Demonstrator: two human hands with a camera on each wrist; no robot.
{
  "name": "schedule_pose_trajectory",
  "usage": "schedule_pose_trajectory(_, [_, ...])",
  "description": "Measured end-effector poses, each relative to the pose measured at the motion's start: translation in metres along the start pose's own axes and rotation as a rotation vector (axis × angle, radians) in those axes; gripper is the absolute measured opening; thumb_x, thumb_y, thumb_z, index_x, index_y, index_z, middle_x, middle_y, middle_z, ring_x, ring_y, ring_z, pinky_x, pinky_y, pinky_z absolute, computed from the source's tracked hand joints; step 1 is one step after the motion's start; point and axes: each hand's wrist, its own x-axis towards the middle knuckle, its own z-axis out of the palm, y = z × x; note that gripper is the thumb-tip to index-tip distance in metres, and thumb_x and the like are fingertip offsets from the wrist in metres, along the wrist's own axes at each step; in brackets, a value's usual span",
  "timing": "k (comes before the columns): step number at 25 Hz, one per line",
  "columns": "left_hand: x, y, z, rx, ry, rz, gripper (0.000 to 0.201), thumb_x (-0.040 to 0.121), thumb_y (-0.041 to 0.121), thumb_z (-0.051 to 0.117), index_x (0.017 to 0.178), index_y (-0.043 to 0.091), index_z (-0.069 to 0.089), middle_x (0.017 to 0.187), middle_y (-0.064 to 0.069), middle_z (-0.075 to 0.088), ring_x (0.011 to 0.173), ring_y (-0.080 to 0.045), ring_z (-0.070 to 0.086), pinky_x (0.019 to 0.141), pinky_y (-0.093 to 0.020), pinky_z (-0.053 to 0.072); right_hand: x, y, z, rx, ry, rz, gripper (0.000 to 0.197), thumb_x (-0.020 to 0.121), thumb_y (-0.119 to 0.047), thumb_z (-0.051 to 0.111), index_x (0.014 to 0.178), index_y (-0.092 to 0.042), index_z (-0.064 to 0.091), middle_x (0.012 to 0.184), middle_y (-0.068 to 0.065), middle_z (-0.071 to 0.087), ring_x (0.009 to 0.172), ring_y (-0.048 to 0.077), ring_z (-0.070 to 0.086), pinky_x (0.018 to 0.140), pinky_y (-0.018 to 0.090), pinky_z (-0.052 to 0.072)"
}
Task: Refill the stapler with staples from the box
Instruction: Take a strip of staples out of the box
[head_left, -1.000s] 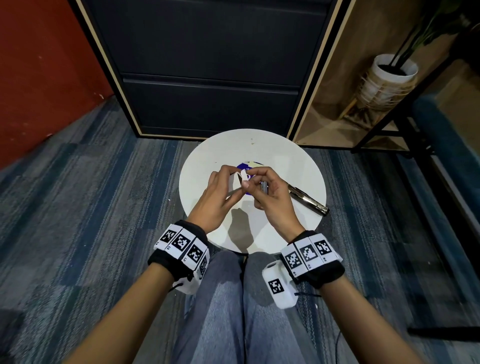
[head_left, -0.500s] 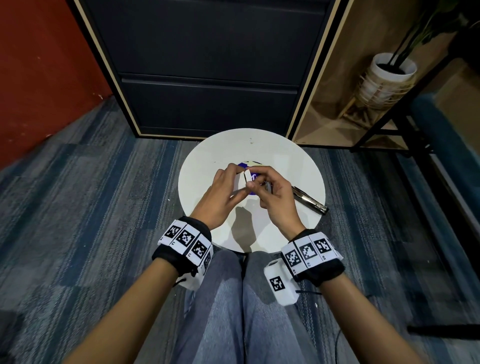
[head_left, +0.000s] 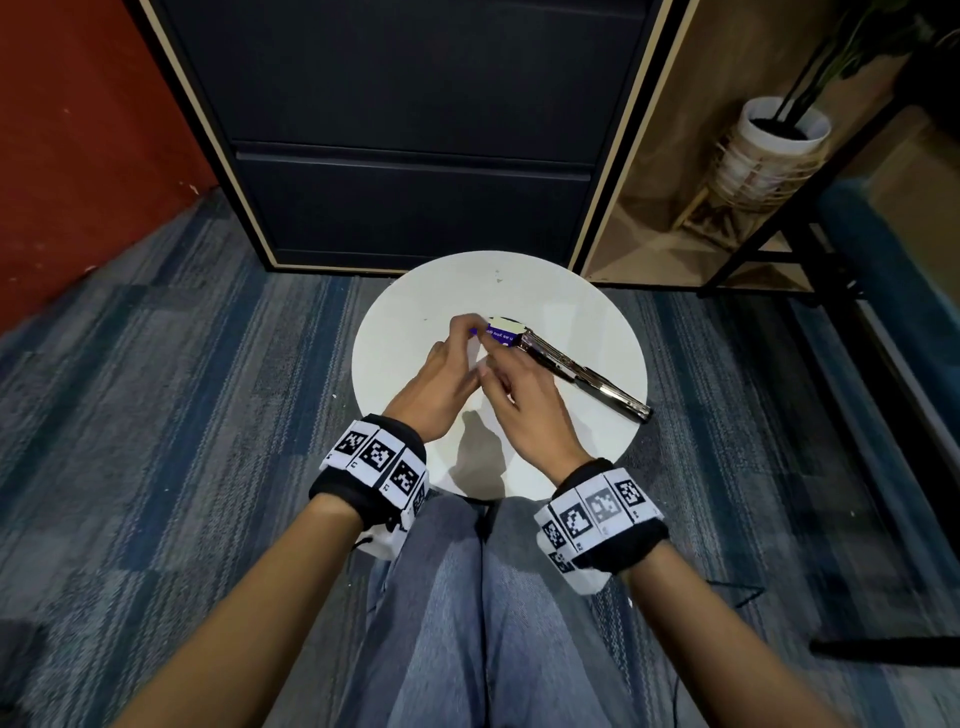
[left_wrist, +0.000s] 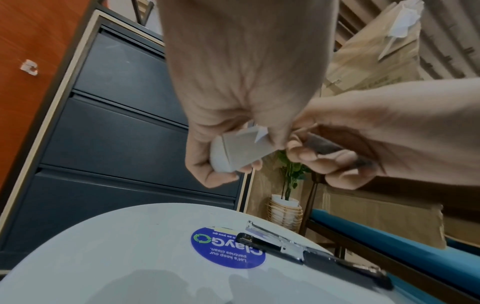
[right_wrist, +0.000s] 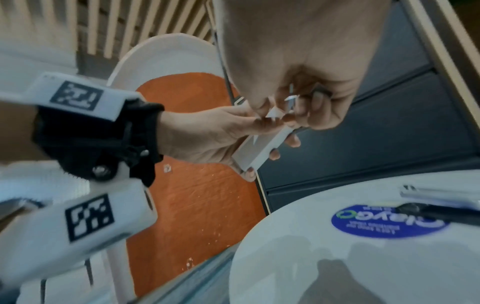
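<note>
My left hand (head_left: 452, 358) grips a small white staple box (left_wrist: 241, 148) above the round white table (head_left: 410, 312); the box (right_wrist: 259, 152) is tilted, with an end flap open. My right hand (head_left: 511, 379) meets it from the right. Thumb and forefinger pinch at the open flap, while the other fingers curl round a dark grey staple strip (left_wrist: 327, 146). The stapler (head_left: 582, 376) lies opened out flat on the table to the right of both hands, its near end over a blue round sticker (left_wrist: 228, 251). Neither hand touches the stapler (right_wrist: 441, 211).
A dark drawer cabinet (head_left: 415, 156) stands just behind the table. A potted plant (head_left: 774, 150) sits at the back right, beside a black frame with a blue cushion (head_left: 883, 270). Striped carpet surrounds the table, and my knees (head_left: 483, 597) are against its near edge.
Both hands stay joined at the box. My right hand has shifted slightly left off the stapler's end, so more of the stapler shows. My left hand has edged forward.
</note>
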Motion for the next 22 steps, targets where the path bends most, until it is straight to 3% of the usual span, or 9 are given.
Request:
schedule_pose_trajectory(4, [0.009, -0.022, 0.016, 0.153, -0.008, -0.076, 0.031, 0.097, 0.014, 0.043, 0.127, 0.014, 0.04, 0.124, -0.013, 0.043, 0.114, -0.031, 0.047, 0.099, -0.047, 0.045, 0.004, 0.032, -0.001, 0.182, 0.04, 0.23, 0.032, 0.093, -0.013, 0.049, 0.124, -0.011, 0.047, 0.074, 0.002, 0.058, 0.065, 0.013, 0.052, 0.066, 0.03, 0.042])
schedule_pose_trajectory(6, [0.011, -0.036, 0.025, 0.218, -0.09, -0.102, 0.031, 0.094, 0.01, 0.049, 0.125, 0.014, 0.046, 0.122, -0.014, 0.046, 0.11, -0.032, 0.052, 0.091, -0.05, 0.05, 0.01, 0.054, -0.006, 0.011, 0.016, 0.399, 0.035, 0.088, -0.012, 0.058, 0.12, -0.007, 0.047, 0.086, 0.008, 0.059, 0.08, 0.026, 0.059, 0.07, 0.033, 0.044])
schedule_pose_trajectory(9, [0.009, -0.057, 0.039, 0.357, -0.306, 0.024, 0.034, 0.091, 0.009, 0.056, 0.124, 0.018, 0.053, 0.118, -0.011, 0.053, 0.108, -0.029, 0.053, 0.089, -0.049, 0.05, 0.022, 0.087, -0.019, -0.368, -0.088, 0.571, 0.048, 0.086, -0.015, 0.062, 0.128, -0.003, 0.043, 0.123, 0.017, 0.055, 0.114, 0.034, 0.055, 0.087, 0.041, 0.048])
schedule_pose_trajectory(12, [0.002, -0.068, 0.046, 0.395, -0.424, 0.039, 0.052, 0.091, 0.001, 0.05, 0.137, 0.027, 0.048, 0.129, -0.008, 0.051, 0.12, -0.027, 0.046, 0.098, -0.048, 0.044, 0.034, 0.114, -0.033, -0.571, -0.113, 0.642, 0.048, 0.089, -0.02, 0.059, 0.13, -0.004, 0.04, 0.13, 0.019, 0.046, 0.117, 0.038, 0.053, 0.09, 0.047, 0.048])
schedule_pose_trajectory(14, [-0.002, -0.07, 0.048, 0.395, -0.391, 0.041, 0.054, 0.093, 0.005, 0.049, 0.141, 0.029, 0.043, 0.135, -0.006, 0.048, 0.125, -0.025, 0.042, 0.1, -0.046, 0.043, 0.038, 0.129, -0.038, -0.59, -0.114, 0.659, 0.045, 0.09, -0.026, 0.058, 0.127, -0.005, 0.044, 0.127, 0.02, 0.045, 0.114, 0.039, 0.054, 0.089, 0.048, 0.049])
schedule_pose_trajectory(17, [-0.004, -0.072, 0.045, 0.378, -0.237, 0.015, 0.044, 0.096, 0.024, 0.048, 0.14, 0.024, 0.043, 0.136, -0.002, 0.048, 0.126, -0.021, 0.042, 0.096, -0.041, 0.044, 0.04, 0.136, -0.034, -0.577, -0.115, 0.607, 0.036, 0.09, -0.024, 0.059, 0.122, -0.01, 0.049, 0.121, 0.018, 0.044, 0.104, 0.039, 0.057, 0.083, 0.047, 0.051])
schedule_pose_trajectory(22, [0.009, -0.076, 0.033, 0.281, 0.007, -0.155, 0.044, 0.093, 0.019, 0.052, 0.136, 0.01, 0.044, 0.133, -0.009, 0.049, 0.124, -0.027, 0.045, 0.102, -0.045, 0.042, 0.03, 0.12, -0.006, -0.468, -0.255, 0.323, 0.033, 0.086, -0.02, 0.064, 0.118, -0.018, 0.057, 0.106, 0.014, 0.047, 0.098, 0.034, 0.056, 0.079, 0.041, 0.05])
